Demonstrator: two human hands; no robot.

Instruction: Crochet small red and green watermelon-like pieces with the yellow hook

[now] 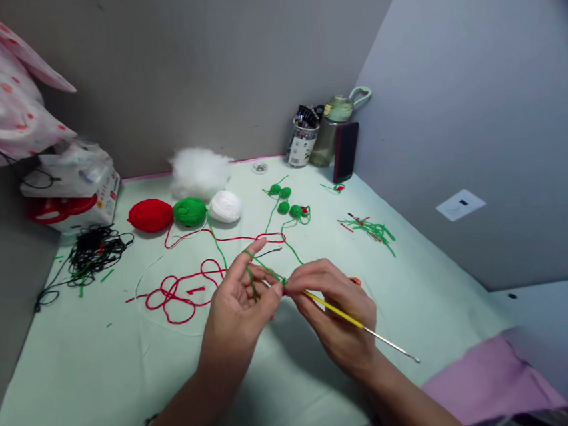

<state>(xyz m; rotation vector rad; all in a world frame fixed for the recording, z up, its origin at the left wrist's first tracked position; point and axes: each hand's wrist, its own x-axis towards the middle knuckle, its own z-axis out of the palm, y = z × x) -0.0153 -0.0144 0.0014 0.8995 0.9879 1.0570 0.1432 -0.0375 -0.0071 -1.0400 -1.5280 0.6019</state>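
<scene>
My right hand is closed on a yellow crochet hook, whose metal end sticks out to the lower right. Its tip meets a strand of green yarn at my left fingertips. My left hand pinches that green yarn, with the strand looped over its raised index finger. The yarn runs back to a green yarn ball at the far side of the table.
A red yarn ball, a white yarn ball and white stuffing lie at the back. Loose red yarn, small green crocheted pieces, green scraps, black cords, a pen cup, a bottle and a phone surround them.
</scene>
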